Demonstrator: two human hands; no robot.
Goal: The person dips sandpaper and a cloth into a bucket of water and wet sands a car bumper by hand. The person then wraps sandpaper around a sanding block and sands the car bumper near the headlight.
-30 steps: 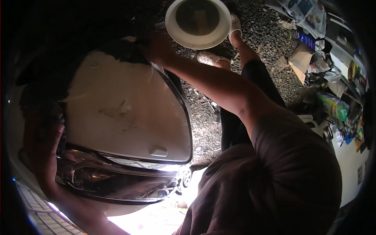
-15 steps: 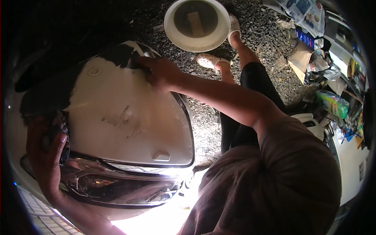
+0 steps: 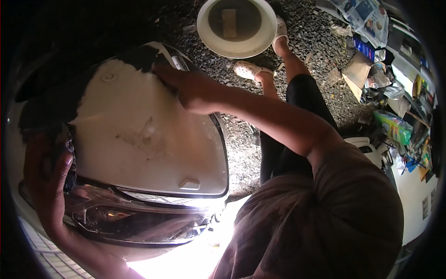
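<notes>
A pale car panel [image 3: 139,125] with dark, ragged-edged areas at its top and left fills the left half of the view. My right hand [image 3: 179,86] reaches over its upper edge, fingers pressed together on the dark patch [image 3: 139,56]; what they hold, a dark thing partly under the palm, is hard to make out. At the far left, in shadow, my left hand [image 3: 49,169] is closed round a dark crumpled bundle [image 3: 69,160], its thumb on top. Faint smudges mark the middle of the panel.
Below the panel sits a car headlight [image 3: 134,216] beside a very bright glare. A round white basin [image 3: 208,39] with dark water and a block stands on gravel by my feet in pale clogs [image 3: 248,70]. Newspaper [image 3: 364,18], cardboard [image 3: 357,72] and a green packet [image 3: 394,126] lie at the right.
My right hand has come from beyond the panel's upper edge back onto the panel, then slid slightly along it. My left hand stays on the dark bundle. The view has shifted slightly.
</notes>
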